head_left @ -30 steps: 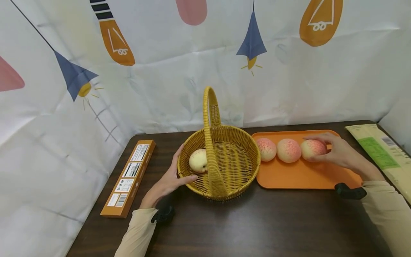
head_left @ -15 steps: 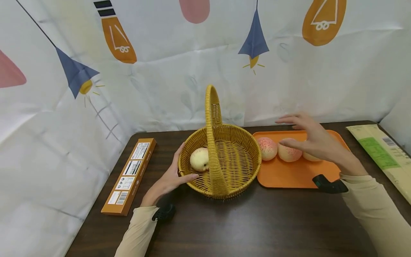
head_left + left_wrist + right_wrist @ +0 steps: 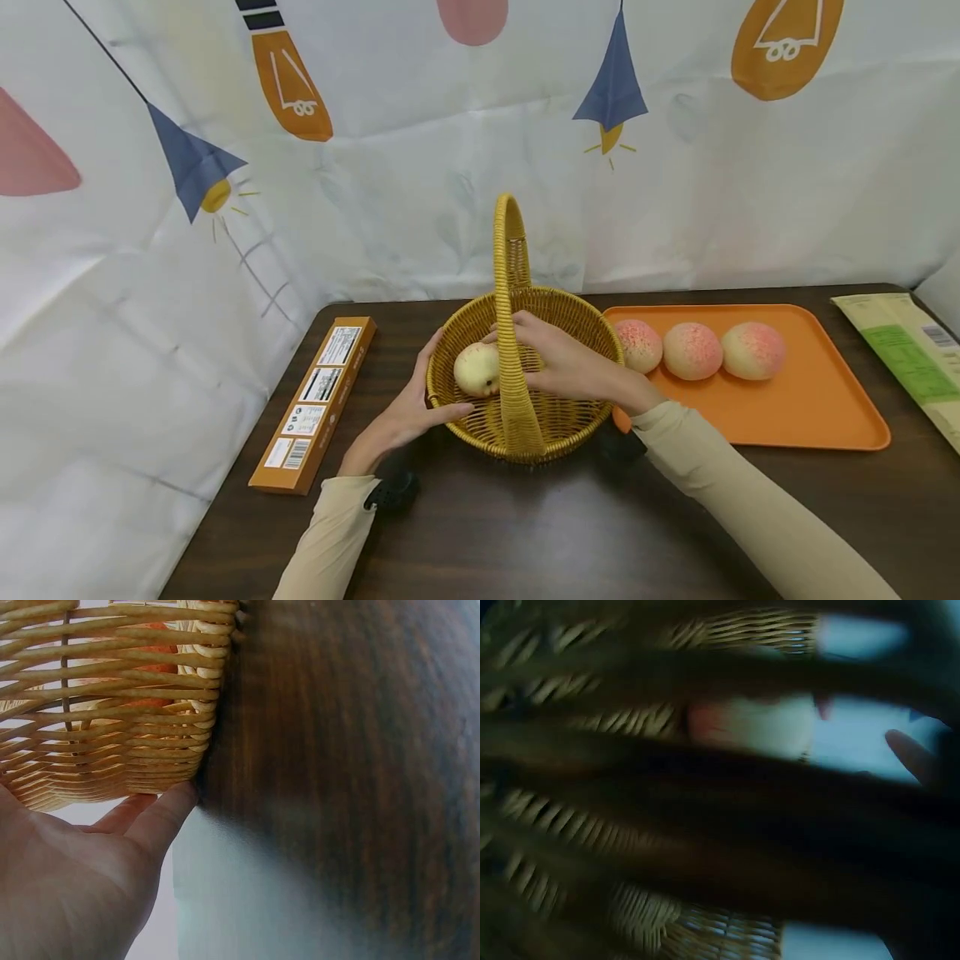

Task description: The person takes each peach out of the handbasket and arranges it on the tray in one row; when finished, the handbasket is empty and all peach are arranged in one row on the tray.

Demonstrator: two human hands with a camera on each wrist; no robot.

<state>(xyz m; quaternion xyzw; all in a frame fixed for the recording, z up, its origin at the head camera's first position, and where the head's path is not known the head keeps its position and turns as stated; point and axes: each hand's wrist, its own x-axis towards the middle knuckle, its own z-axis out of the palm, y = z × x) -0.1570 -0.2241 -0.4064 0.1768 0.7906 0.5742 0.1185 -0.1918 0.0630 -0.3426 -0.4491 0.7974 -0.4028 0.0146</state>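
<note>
A yellow wicker basket (image 3: 573, 312) with a tall arched handle stands on the dark table. My left hand (image 3: 405, 414) holds its left side, thumb over the rim and fingers along the outer wall, as the left wrist view also shows. Inside the basket lies a pale peach (image 3: 475, 369), its right part hidden behind the handle. My right hand (image 3: 566, 362) is in the basket, fingers extended past the handle, fingertips right at the top of that peach. The right wrist view is dark and striped by basket weave, with the peach (image 3: 776, 731) beyond.
Three pink-and-cream peaches (image 3: 693, 351) lie in a row on an orange tray (image 3: 795, 417) right of the basket. An orange box (image 3: 315, 404) lies at the left, a green-and-cream packet (image 3: 911, 358) at the right edge. A printed white curtain hangs behind the table.
My right hand has left the rightmost peach on the tray and moved left into the basket, carrying nothing. The left hand stays on the basket. The head view has shifted slightly.
</note>
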